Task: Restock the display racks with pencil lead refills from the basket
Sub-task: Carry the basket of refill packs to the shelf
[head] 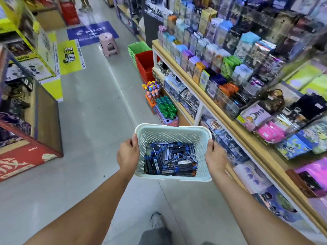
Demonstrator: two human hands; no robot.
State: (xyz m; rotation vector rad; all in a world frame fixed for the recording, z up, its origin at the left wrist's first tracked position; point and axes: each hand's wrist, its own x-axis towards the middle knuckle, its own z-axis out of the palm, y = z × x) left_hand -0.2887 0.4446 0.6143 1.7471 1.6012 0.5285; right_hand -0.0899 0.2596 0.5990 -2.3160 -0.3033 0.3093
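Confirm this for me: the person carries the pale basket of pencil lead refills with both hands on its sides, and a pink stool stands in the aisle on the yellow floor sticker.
One detail is off. The head view shows the pink stool standing at the edge of the blue floor sticker, not the yellow one. The rest holds: the left hand and right hand each have a grip on a side of the basket of pencil lead refills.

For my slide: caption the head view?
Both hands carry a basket of refills along the aisle.

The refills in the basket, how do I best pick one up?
Come from above with one hand, since the basket walls close off the sides. The refills are slim flat packs lying in a loose pile, so pinch a top one by its long edges.
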